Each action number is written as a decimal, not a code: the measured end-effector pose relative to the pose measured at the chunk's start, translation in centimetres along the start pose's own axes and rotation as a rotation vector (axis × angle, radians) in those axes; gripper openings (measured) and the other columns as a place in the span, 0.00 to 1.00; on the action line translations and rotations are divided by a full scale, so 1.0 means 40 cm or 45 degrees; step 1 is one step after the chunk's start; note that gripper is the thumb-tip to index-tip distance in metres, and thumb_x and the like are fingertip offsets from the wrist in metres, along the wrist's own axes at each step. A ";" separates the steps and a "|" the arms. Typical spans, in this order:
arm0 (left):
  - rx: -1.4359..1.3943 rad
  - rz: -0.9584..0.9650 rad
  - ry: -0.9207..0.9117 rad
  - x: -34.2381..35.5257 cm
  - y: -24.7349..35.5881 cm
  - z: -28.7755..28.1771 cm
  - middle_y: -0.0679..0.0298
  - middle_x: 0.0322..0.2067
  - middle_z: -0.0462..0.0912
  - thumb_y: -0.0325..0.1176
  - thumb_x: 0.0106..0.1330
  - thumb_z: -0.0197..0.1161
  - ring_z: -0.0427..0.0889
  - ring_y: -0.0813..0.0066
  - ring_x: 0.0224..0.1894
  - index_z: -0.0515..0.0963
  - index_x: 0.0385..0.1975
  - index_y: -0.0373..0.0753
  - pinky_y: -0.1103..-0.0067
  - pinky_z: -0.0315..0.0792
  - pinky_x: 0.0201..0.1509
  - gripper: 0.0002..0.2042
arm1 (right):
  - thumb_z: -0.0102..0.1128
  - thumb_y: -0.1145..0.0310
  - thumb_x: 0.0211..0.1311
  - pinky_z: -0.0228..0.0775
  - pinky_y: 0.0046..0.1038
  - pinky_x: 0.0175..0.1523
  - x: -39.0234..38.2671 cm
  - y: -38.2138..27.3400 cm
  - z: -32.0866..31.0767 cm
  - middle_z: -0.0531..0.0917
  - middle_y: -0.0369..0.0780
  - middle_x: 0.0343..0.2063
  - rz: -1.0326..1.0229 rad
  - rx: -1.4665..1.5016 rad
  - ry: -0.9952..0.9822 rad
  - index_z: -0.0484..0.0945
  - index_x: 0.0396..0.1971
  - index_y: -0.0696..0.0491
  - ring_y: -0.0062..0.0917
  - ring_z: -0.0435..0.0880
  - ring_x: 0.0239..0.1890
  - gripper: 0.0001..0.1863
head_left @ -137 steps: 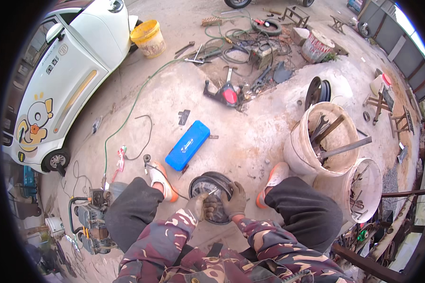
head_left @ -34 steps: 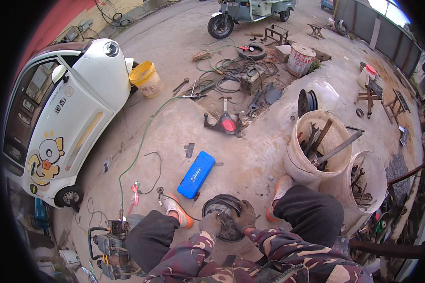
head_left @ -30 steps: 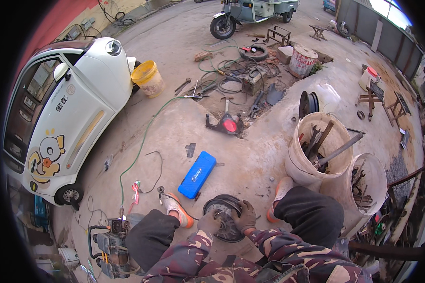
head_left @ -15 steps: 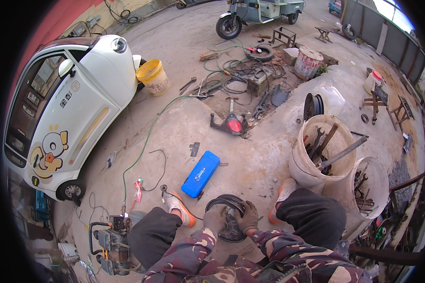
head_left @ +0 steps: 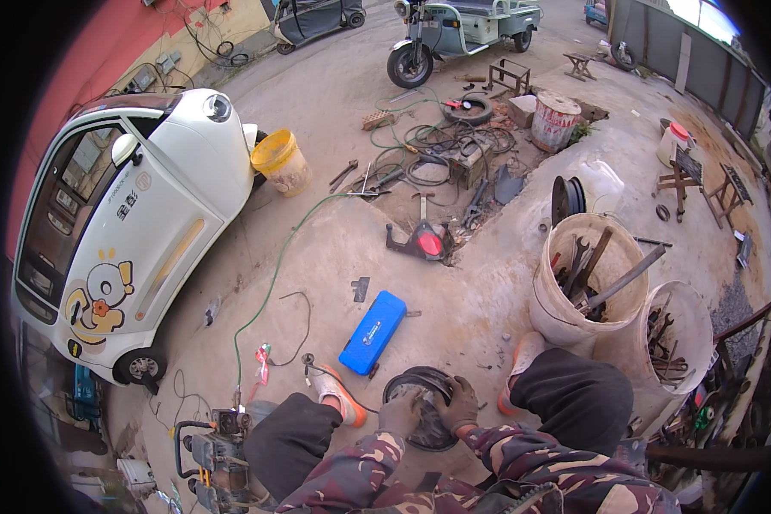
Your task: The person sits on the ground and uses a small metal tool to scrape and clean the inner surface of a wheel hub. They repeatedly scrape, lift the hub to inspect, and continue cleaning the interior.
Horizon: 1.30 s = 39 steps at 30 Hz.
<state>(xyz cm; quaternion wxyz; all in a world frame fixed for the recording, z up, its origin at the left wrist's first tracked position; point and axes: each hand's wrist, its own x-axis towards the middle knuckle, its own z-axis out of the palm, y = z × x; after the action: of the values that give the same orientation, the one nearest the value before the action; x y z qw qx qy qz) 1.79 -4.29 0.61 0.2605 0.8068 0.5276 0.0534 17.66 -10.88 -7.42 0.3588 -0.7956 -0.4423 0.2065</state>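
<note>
A black wheel rim (head_left: 433, 431) stands on the ground between my feet. Both my hands wear dark grey work gloves. My left hand (head_left: 400, 411) grips the rim at its left side, its fingertips partly hidden inside it. My right hand (head_left: 459, 404) is wrapped round the rim's right edge. Just beyond the rim lies a closed blue plastic case (head_left: 373, 332). A thin dark hose with a round metal end (head_left: 308, 360) runs past my left shoe toward the rim.
Two pale buckets of tools, a nearer one (head_left: 698, 321) and a farther one (head_left: 546, 295), stand right. An air compressor (head_left: 218, 458) sits by my left leg. Left is a white vehicle (head_left: 137, 231) beside a yellow bucket (head_left: 281, 163). A green hose (head_left: 270, 283) crosses the ground; a red-and-black part (head_left: 424, 242) lies ahead.
My view has tilted a little, so the whole scene sits slightly lower and to the right. Both hands stay on the wheel rim, the right one shifted slightly along its edge.
</note>
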 end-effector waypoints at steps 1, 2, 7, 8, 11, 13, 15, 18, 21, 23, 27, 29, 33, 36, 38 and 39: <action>-0.112 -0.115 -0.055 -0.006 0.001 -0.003 0.49 0.41 0.89 0.43 0.75 0.60 0.89 0.49 0.41 0.81 0.59 0.46 0.60 0.81 0.45 0.17 | 0.67 0.48 0.59 0.68 0.48 0.67 0.000 0.001 0.000 0.78 0.48 0.62 0.008 -0.002 -0.003 0.80 0.57 0.49 0.48 0.77 0.62 0.29; -0.243 -0.198 -0.054 -0.012 -0.002 -0.003 0.50 0.40 0.89 0.42 0.76 0.60 0.89 0.50 0.39 0.81 0.59 0.44 0.61 0.81 0.45 0.17 | 0.67 0.48 0.59 0.68 0.49 0.66 0.001 0.002 0.000 0.78 0.48 0.62 -0.005 0.001 0.006 0.80 0.57 0.49 0.49 0.77 0.62 0.29; -1.392 -1.005 -0.476 0.006 -0.039 0.024 0.52 0.40 0.89 0.43 0.73 0.63 0.89 0.54 0.36 0.81 0.55 0.40 0.64 0.82 0.43 0.17 | 0.68 0.48 0.59 0.70 0.48 0.65 0.000 0.008 0.004 0.78 0.48 0.61 -0.033 -0.022 0.010 0.79 0.57 0.49 0.49 0.78 0.61 0.29; -1.430 -1.031 -0.500 0.011 -0.040 0.029 0.52 0.39 0.89 0.43 0.73 0.63 0.89 0.54 0.35 0.81 0.54 0.41 0.64 0.82 0.43 0.17 | 0.68 0.48 0.59 0.70 0.48 0.64 0.001 0.009 0.005 0.78 0.48 0.61 -0.036 -0.023 0.010 0.79 0.57 0.49 0.49 0.78 0.61 0.29; -0.746 -0.655 -0.404 0.013 -0.027 0.024 0.53 0.39 0.89 0.43 0.72 0.63 0.89 0.54 0.36 0.82 0.53 0.42 0.63 0.82 0.44 0.16 | 0.68 0.49 0.59 0.71 0.48 0.64 0.001 0.014 0.010 0.78 0.48 0.61 -0.044 -0.020 0.021 0.79 0.57 0.49 0.49 0.78 0.61 0.29; -0.225 -0.385 -0.284 0.003 -0.013 0.008 0.52 0.40 0.89 0.43 0.72 0.63 0.89 0.52 0.38 0.83 0.53 0.43 0.62 0.82 0.45 0.16 | 0.68 0.48 0.59 0.71 0.48 0.64 -0.001 0.016 0.013 0.78 0.48 0.61 -0.051 -0.005 0.043 0.79 0.57 0.49 0.49 0.78 0.61 0.29; 0.092 -0.233 -0.161 -0.002 -0.005 -0.003 0.51 0.41 0.89 0.44 0.71 0.63 0.89 0.51 0.41 0.84 0.52 0.45 0.61 0.82 0.47 0.16 | 0.68 0.48 0.59 0.71 0.48 0.64 0.001 0.017 0.014 0.78 0.48 0.61 -0.038 -0.034 0.018 0.79 0.57 0.49 0.49 0.78 0.61 0.29; -0.101 -0.234 -0.034 -0.010 -0.020 0.009 0.49 0.43 0.89 0.47 0.71 0.63 0.89 0.49 0.47 0.85 0.53 0.45 0.59 0.81 0.51 0.18 | 0.68 0.49 0.59 0.70 0.47 0.64 0.002 0.014 0.011 0.78 0.47 0.61 -0.047 -0.054 0.011 0.79 0.57 0.49 0.48 0.79 0.60 0.29; -0.393 -0.521 -0.055 -0.004 -0.055 0.049 0.48 0.44 0.89 0.48 0.71 0.64 0.88 0.49 0.49 0.86 0.51 0.44 0.60 0.80 0.53 0.18 | 0.69 0.52 0.60 0.69 0.46 0.66 0.003 0.004 0.005 0.78 0.48 0.60 -0.053 -0.014 0.028 0.79 0.56 0.49 0.48 0.77 0.60 0.27; -0.775 -0.655 -0.142 0.023 -0.074 0.069 0.49 0.41 0.89 0.41 0.73 0.62 0.89 0.51 0.45 0.84 0.52 0.40 0.64 0.81 0.49 0.15 | 0.69 0.53 0.60 0.68 0.46 0.66 0.001 -0.002 0.000 0.78 0.49 0.59 -0.046 0.008 0.022 0.79 0.55 0.50 0.48 0.77 0.61 0.26; -1.152 -0.870 -0.290 0.024 -0.058 0.047 0.50 0.40 0.90 0.34 0.73 0.61 0.90 0.52 0.44 0.84 0.52 0.40 0.67 0.82 0.50 0.13 | 0.69 0.54 0.60 0.68 0.46 0.66 0.003 -0.006 -0.005 0.78 0.49 0.59 -0.069 0.007 0.032 0.79 0.55 0.50 0.48 0.77 0.61 0.26; -0.725 -0.504 -0.056 0.021 -0.022 0.022 0.48 0.43 0.89 0.36 0.71 0.62 0.87 0.48 0.48 0.86 0.50 0.41 0.64 0.80 0.54 0.13 | 0.69 0.54 0.60 0.68 0.46 0.66 0.003 -0.008 -0.004 0.78 0.49 0.59 -0.082 0.003 0.039 0.79 0.55 0.50 0.48 0.77 0.61 0.26; -0.341 -0.134 0.189 0.023 0.021 -0.001 0.51 0.45 0.88 0.33 0.70 0.62 0.86 0.47 0.49 0.86 0.53 0.45 0.62 0.79 0.55 0.14 | 0.69 0.55 0.60 0.68 0.46 0.67 0.003 -0.004 -0.006 0.78 0.50 0.59 -0.072 -0.004 0.008 0.79 0.56 0.51 0.48 0.77 0.62 0.26; -0.791 -0.494 -0.013 0.026 0.010 0.005 0.52 0.48 0.88 0.31 0.69 0.62 0.87 0.49 0.49 0.82 0.60 0.49 0.62 0.80 0.55 0.19 | 0.68 0.55 0.61 0.67 0.46 0.68 0.002 -0.002 -0.005 0.78 0.50 0.59 -0.082 0.008 0.017 0.78 0.57 0.51 0.48 0.76 0.62 0.27; -0.790 -0.511 -0.123 0.023 -0.004 0.007 0.51 0.49 0.88 0.31 0.68 0.63 0.88 0.50 0.49 0.79 0.64 0.50 0.62 0.81 0.55 0.23 | 0.68 0.55 0.61 0.67 0.46 0.68 0.002 -0.001 -0.004 0.78 0.50 0.59 -0.087 0.012 0.020 0.78 0.57 0.51 0.48 0.76 0.62 0.27; -0.569 -0.342 -0.100 0.019 -0.008 0.006 0.51 0.49 0.87 0.31 0.68 0.63 0.88 0.50 0.49 0.78 0.65 0.50 0.62 0.81 0.55 0.24 | 0.68 0.56 0.61 0.67 0.46 0.68 0.003 0.000 -0.003 0.78 0.50 0.59 -0.085 0.011 0.013 0.77 0.58 0.51 0.49 0.76 0.63 0.27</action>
<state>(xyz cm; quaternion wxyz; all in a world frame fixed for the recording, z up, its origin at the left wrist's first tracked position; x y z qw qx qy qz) 1.96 -3.61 0.10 0.4572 0.6535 0.5946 0.1020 17.80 -10.81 -7.34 0.3711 -0.7798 -0.4661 0.1922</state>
